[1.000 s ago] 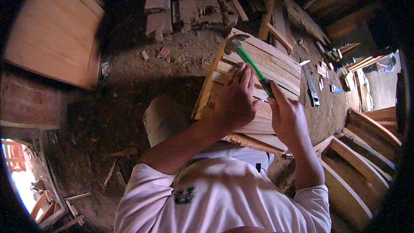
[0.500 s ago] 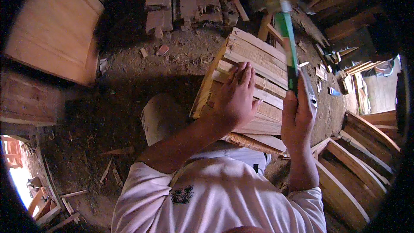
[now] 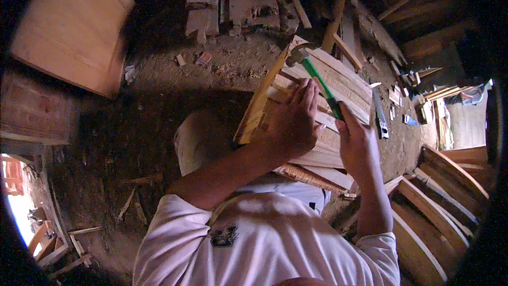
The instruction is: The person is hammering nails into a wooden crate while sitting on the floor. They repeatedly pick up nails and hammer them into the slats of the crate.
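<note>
A slatted wooden piece [image 3: 346, 85], made of several pale strips side by side, lies tilted across my lap. My left hand [image 3: 293, 124] rests on top of it with fingers stretched out. In my right hand [image 3: 360, 143] is a claw hammer [image 3: 320, 80] with a green handle, gripped near its lower end. The metal head is over the far left edge strip of the piece, just beyond my left fingertips. Whether a nail is under the head I cannot tell.
A handsaw blade [image 3: 379, 114] lies on the dirt floor to the right. Curved wooden frames [image 3: 428, 212] stand at the lower right. Rough planks [image 3: 203, 0] lie at the far side, and a large wooden panel [image 3: 74, 26] is at the upper left.
The hammer has swung down and left from a raised, blurred position to the far left edge of the slatted piece. My left hand has stayed on the slats.
</note>
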Motion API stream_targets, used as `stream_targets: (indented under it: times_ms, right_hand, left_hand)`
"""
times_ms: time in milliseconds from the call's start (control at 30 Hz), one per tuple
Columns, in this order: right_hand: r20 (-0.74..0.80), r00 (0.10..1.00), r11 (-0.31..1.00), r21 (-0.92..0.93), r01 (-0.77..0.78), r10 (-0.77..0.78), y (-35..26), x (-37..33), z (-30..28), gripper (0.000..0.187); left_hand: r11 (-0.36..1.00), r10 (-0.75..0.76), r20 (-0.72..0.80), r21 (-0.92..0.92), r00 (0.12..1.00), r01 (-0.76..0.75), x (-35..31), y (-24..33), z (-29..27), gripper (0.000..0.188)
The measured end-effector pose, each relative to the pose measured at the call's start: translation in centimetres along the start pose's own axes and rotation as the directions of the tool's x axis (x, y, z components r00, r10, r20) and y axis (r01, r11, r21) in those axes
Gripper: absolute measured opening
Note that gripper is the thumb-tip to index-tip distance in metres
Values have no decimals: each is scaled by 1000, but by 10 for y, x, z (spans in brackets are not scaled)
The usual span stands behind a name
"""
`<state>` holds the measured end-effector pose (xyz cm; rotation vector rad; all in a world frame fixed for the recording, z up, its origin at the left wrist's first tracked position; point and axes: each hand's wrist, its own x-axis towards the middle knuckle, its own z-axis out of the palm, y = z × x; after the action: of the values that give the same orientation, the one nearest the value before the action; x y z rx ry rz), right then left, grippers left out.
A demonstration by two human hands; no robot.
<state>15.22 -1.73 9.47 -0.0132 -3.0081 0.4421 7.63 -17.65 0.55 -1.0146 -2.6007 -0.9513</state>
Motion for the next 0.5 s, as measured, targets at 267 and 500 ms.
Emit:
stream_targets:
  times_ms: [267,500]
  right_hand:
    - [17,991,983,-125,132,-131,-3,-3,2,44]
    - [-373,923,978,207,-17,95,-9,2,-7,42]
  left_hand:
    - [1000,-10,142,-2,990,10,-1,5,-21,89]
    - [1000,8,-83,-26,997,-11,-7,-1,2,86]
